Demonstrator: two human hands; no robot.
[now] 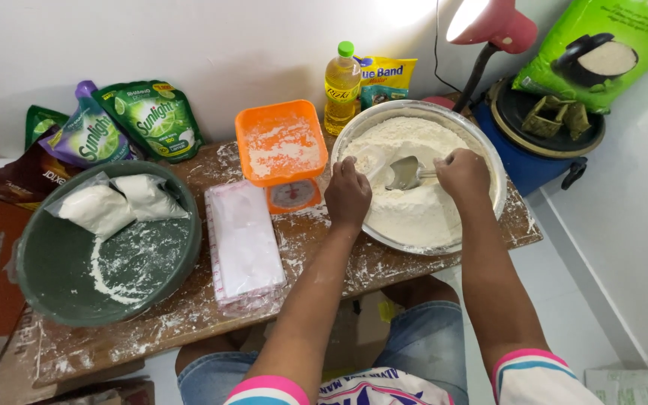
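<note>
The right hand grips a shiny metal spoon dug into powdery white flour heaped in a round steel bowl. The left hand is curled closed on a thin clear plastic bag at the bowl's near rim. Beside them on the floury wooden tabletop stand an orange plastic scale and a flat stack of clear bags.

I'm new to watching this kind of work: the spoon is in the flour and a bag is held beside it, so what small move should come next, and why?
Probably tipping the spoon into the clear bag. The right hand holds it over the flour in the metal bowl, and the left hand holds the bag at the rim.
</note>
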